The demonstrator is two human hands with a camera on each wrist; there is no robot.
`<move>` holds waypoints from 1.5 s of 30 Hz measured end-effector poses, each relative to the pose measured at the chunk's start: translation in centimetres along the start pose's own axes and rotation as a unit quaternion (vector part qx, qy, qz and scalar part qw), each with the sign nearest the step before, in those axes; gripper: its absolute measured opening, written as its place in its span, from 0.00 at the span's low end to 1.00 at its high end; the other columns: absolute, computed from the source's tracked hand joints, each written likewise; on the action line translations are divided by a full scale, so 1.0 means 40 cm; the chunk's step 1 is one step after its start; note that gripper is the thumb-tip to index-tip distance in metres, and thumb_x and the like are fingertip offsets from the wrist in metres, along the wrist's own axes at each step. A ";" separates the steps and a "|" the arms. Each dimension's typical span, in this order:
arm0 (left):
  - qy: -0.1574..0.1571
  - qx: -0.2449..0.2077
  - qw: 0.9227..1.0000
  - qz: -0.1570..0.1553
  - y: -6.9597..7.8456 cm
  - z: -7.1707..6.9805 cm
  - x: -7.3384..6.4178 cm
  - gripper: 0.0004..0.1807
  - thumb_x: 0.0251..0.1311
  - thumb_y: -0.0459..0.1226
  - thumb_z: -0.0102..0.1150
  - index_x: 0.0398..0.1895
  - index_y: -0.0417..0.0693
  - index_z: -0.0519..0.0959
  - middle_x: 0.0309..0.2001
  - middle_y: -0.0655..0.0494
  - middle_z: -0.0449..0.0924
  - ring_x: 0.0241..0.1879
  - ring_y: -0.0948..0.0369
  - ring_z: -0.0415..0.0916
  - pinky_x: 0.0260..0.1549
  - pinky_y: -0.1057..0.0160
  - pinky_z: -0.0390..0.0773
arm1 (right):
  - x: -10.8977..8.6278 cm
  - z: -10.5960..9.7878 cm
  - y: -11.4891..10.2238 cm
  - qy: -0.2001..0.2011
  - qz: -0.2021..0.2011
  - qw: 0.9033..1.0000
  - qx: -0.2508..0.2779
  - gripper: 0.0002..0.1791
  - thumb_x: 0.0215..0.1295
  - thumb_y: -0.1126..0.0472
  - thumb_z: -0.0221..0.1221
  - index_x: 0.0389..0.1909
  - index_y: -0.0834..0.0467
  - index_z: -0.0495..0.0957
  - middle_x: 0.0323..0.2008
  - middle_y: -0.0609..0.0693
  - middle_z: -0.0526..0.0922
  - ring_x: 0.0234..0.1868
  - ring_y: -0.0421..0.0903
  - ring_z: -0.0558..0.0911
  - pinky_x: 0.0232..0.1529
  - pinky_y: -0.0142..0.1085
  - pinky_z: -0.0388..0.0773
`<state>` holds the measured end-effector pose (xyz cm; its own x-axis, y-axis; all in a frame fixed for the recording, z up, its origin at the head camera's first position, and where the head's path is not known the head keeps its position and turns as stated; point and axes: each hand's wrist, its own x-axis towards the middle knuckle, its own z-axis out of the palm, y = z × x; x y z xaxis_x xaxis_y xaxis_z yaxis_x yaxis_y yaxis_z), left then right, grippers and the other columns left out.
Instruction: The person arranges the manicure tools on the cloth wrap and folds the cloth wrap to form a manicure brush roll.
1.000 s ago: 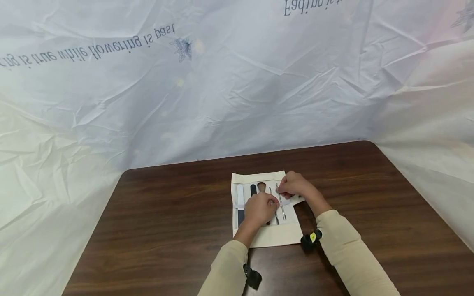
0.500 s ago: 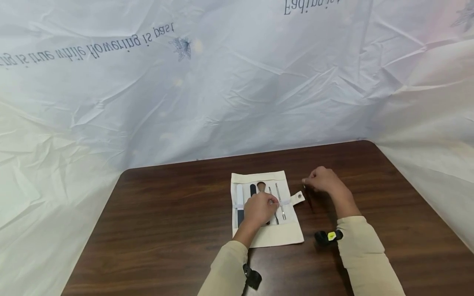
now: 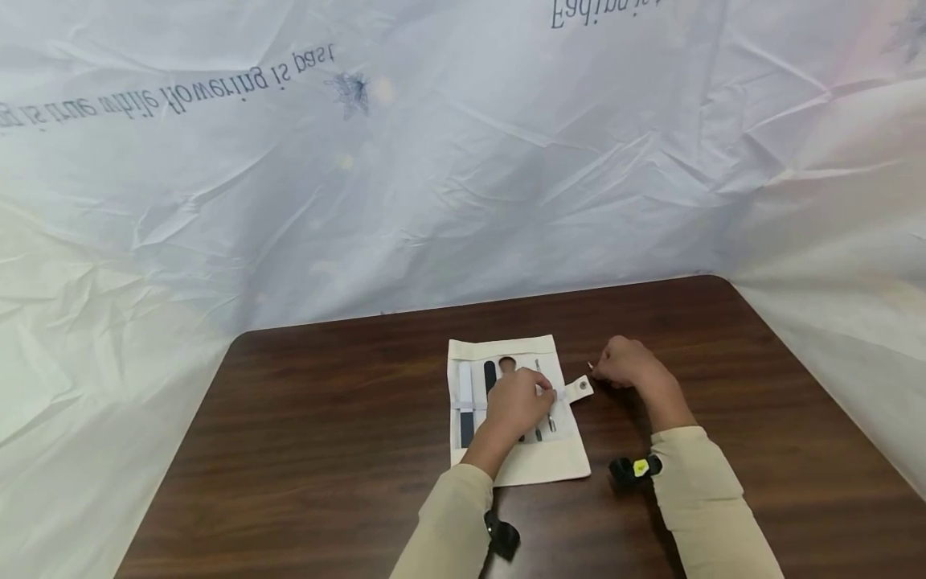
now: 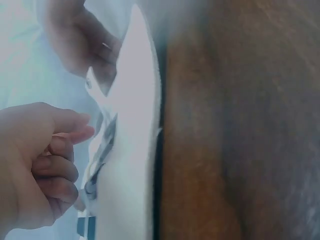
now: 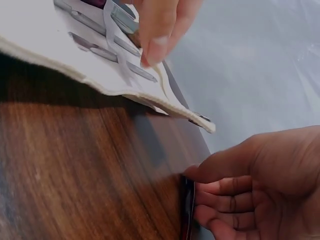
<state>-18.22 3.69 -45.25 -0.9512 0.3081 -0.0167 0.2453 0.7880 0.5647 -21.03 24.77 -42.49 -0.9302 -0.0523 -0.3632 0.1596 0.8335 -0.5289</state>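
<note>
A cream cloth roll case (image 3: pixel 538 465) lies unfolded on the table, with slim metal manicure tools (image 5: pixel 102 53) tucked under its light elastic band (image 5: pixel 110 30). My left hand (image 3: pixel 515 402) hovers over the case's right half, fingers loosely curled, thumb and index tips near each other above the metal tools. In the left wrist view nothing shows between them. Just right of the case, my right hand (image 3: pixel 628 363) pinches a slender dark red and black tool (image 5: pixel 187 207) between thumb and fingers, close over the table; its exact kind I cannot tell.
A white and dark file (image 3: pixel 466 394), a black stick (image 3: pixel 490 374) and a brush-like brown piece (image 3: pixel 507 364) lie in the case's left half. A snap tab (image 3: pixel 580 388) sticks out at the right. White sheeting (image 3: pixel 434 201) hangs behind the brown table (image 3: pixel 325 418).
My right hand moved off the case to the right, where the dark tool came into view. My left hand has shifted slightly right over the metal tools.
</note>
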 end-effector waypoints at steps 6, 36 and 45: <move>-0.009 0.003 1.000 -0.010 -0.012 0.011 0.010 0.07 0.65 0.42 0.64 0.38 0.58 0.90 0.17 0.62 0.80 0.15 0.66 0.67 0.16 0.66 0.64 | 0.017 -0.002 -0.001 0.016 -0.052 0.998 0.037 0.13 0.68 0.61 0.58 0.24 0.62 0.80 0.21 0.50 0.80 0.24 0.42 0.77 0.28 0.35 0.73; -0.005 -0.020 1.000 -0.015 -0.021 0.026 0.010 0.06 0.64 0.42 0.65 0.33 0.58 0.90 0.11 0.65 0.70 0.12 0.66 0.63 0.13 0.66 0.61 | 0.117 0.056 -0.062 -0.001 -0.104 0.974 0.203 0.16 0.75 0.61 0.56 0.51 0.71 0.82 0.27 0.47 0.84 0.29 0.38 0.80 0.35 0.33 0.79; -0.007 -0.023 0.999 -0.022 -0.022 0.027 0.015 0.07 0.64 0.41 0.65 0.32 0.60 0.90 0.13 0.65 0.73 0.14 0.67 0.64 0.14 0.66 0.63 | 0.087 0.054 -0.062 -0.068 -0.099 0.987 0.109 0.13 0.71 0.63 0.59 0.41 0.70 0.85 0.23 0.48 0.84 0.26 0.39 0.81 0.31 0.33 0.77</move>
<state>-18.80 3.78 -46.66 -0.9580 0.2818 -0.0531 0.1946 0.7749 0.6014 -23.95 21.34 -44.09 -0.8996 -0.2881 -0.3282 0.0604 0.6621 -0.7470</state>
